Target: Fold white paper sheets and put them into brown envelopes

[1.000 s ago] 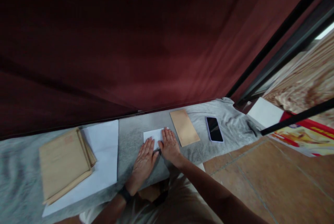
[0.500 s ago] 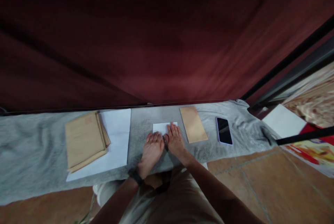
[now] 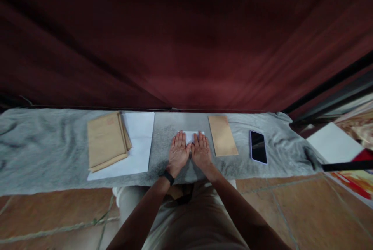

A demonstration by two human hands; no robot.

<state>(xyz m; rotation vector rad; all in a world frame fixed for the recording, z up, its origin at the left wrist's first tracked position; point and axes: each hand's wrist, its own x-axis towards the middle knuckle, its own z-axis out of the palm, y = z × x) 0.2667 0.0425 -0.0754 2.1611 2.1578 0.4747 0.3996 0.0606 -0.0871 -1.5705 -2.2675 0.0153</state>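
Note:
A small white folded paper [image 3: 190,136] lies on the grey cloth [image 3: 46,153] in front of me. My left hand [image 3: 178,153] and my right hand [image 3: 201,152] rest flat on it side by side, fingers straight and pressed down, covering most of it. A black band is on my left wrist. A single brown envelope [image 3: 222,135] lies just right of my right hand.
A stack of brown envelopes [image 3: 106,140] sits on white sheets [image 3: 139,141] to the left. A dark phone [image 3: 258,146] lies to the right. A dark red curtain [image 3: 186,40] hangs behind the cloth. A white sheet [image 3: 333,147] and tiled floor [image 3: 291,211] are at the right.
The view has swung to the right, so everything sits more centred. My left hand slid forward onto the white paper beside my right hand; both palms now cover it.

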